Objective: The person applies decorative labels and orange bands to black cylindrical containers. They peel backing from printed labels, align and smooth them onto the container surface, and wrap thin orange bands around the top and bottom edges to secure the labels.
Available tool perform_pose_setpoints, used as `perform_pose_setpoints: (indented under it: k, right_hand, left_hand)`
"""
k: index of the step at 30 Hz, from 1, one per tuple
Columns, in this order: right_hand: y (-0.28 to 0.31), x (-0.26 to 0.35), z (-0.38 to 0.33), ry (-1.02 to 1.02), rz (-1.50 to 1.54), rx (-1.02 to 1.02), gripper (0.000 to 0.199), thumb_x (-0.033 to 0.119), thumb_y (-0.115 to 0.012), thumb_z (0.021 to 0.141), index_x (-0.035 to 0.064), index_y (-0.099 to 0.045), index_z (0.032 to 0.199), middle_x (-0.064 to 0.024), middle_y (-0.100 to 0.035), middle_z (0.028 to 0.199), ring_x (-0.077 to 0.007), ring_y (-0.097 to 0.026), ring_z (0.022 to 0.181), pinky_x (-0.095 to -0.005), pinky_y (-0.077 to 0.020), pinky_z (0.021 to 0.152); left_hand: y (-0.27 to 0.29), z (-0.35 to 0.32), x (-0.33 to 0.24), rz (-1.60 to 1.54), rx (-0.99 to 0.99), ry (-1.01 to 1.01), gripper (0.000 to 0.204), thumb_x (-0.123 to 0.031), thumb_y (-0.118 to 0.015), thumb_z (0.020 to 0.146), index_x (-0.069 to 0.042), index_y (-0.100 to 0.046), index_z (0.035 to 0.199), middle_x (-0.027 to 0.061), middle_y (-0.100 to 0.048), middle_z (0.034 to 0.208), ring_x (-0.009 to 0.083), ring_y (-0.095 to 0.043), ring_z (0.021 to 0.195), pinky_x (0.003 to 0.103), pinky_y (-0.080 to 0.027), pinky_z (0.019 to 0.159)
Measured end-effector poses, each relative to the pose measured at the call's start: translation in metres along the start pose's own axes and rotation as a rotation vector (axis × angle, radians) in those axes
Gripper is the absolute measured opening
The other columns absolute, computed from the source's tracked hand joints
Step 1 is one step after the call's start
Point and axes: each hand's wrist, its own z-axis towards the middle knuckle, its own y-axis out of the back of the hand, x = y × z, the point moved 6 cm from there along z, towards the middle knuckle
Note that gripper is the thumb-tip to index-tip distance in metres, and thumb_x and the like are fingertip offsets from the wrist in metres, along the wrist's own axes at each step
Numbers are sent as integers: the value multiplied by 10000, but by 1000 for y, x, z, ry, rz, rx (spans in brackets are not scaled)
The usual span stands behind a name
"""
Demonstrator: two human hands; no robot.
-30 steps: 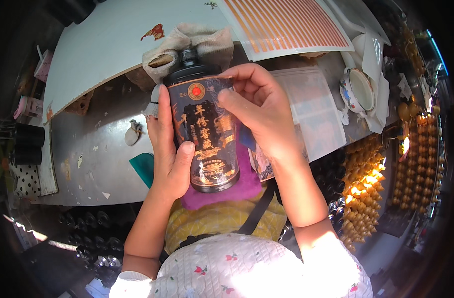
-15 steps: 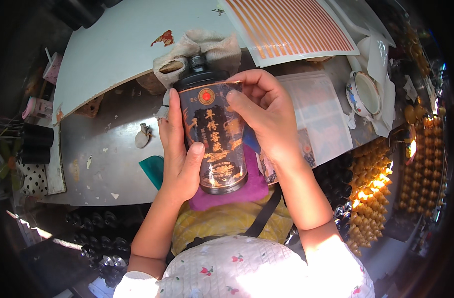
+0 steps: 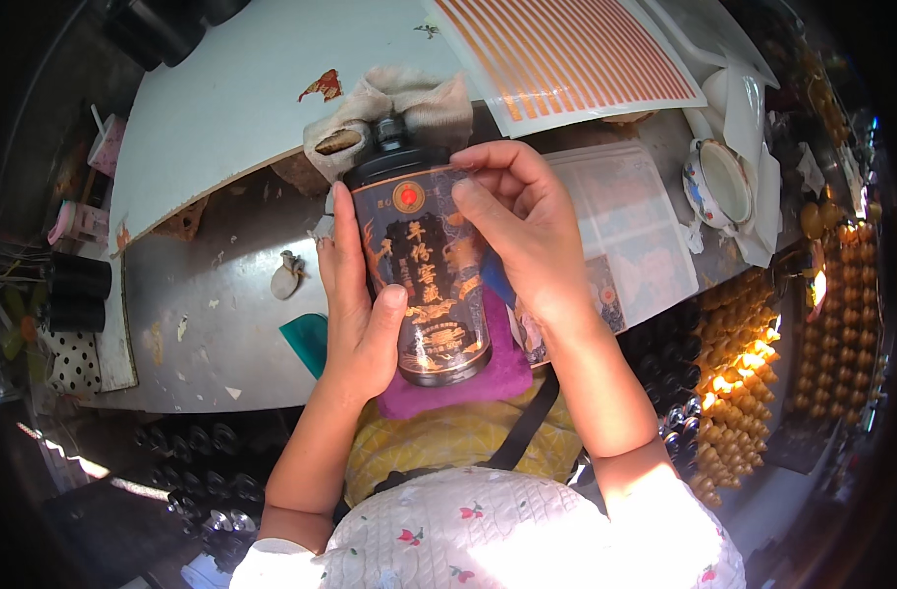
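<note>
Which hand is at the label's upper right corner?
The right hand: its thumb and forefinger are at that corner of the label. The left hand is on the bottle's opposite side, thumb lower down.

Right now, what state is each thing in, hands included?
Black bottle: held, neck pointing away
Label: across the bottle's front
Left hand: holding the bottle's left side
Right hand: pinching the label's upper-right corner
Purple cloth: partly covered by the bottle
White cloth: crumpled
Striped sheet: spread flat
Floral bowl: uncovered
</note>
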Motion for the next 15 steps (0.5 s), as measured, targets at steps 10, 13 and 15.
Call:
perform_pose_setpoints:
  k: [10,13,15]
  right_hand:
    - [23,-13,-57,-129,-301,356,928,128,-829,784,99,-342,1573,-8,-547,1258,-101,-504,915,-255,-459,762]
    - [27,-17,-56,-146,-274,409,965,122,-841,761,105,-334,1581,2,-550,1275,-103,-502,922,-249,-449,746]
    - [27,-22,-56,-157,-246,413,973,116,-841,756,111,-331,1585,6,-552,1291,-103,-503,921,-246,-444,740]
  left_hand:
    - [4,-38,-3,198,294,-207,1662,-663,-928,473,36,92,1584,287,-291,1551,440,-375,1369,517,-265,1134]
    - [2,-42,1,234,262,-154,1647,-607,-951,488,33,100,1583,285,-279,1559,434,-377,1369,506,-290,1124]
    - [1,-39,6,155,248,-107,1627,-563,-961,511,29,113,1581,280,-250,1575,428,-348,1406,497,-279,1146]
